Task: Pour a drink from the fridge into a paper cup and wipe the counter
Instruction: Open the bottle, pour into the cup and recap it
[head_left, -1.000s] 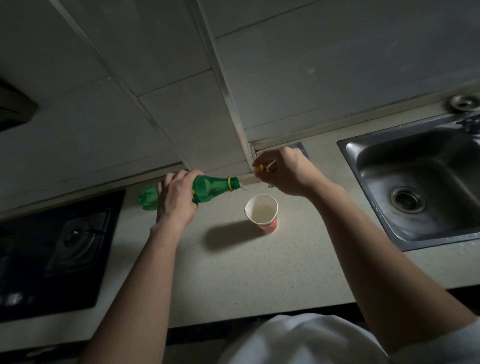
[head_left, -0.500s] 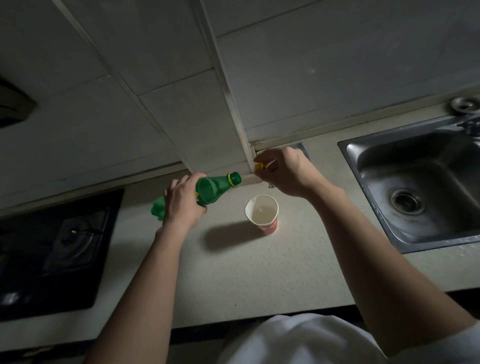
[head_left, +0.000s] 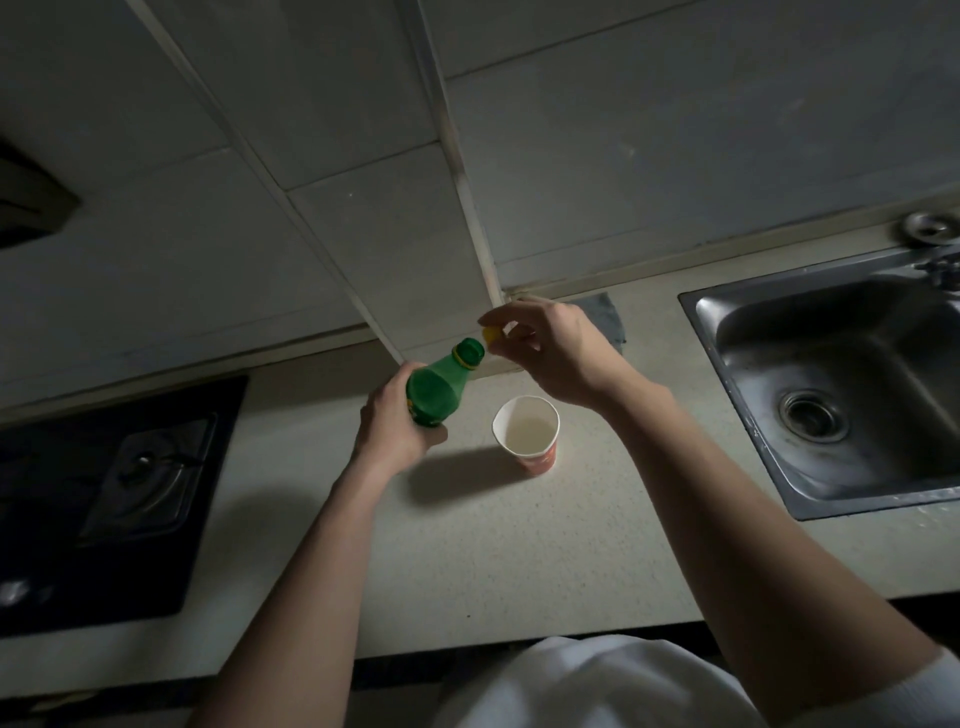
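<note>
My left hand (head_left: 390, 430) grips a green plastic bottle (head_left: 439, 385), held nearly upright with its open neck pointing up and to the right. My right hand (head_left: 553, 349) pinches the yellow cap (head_left: 490, 333) just above and right of the bottle's mouth. A paper cup (head_left: 527, 432), white inside and red at the base, stands on the pale counter (head_left: 519, 545) below my right hand, with pale liquid in it.
A steel sink (head_left: 841, 395) with a drain lies at the right. A black gas hob (head_left: 104, 493) is at the left. A grey cloth (head_left: 605, 319) lies against the tiled wall behind my right hand. The counter's front edge runs near my body.
The bottle has swung from lying nearly level over the cup to nearly upright, and moved right. My right hand with the cap stays close to the bottle's mouth.
</note>
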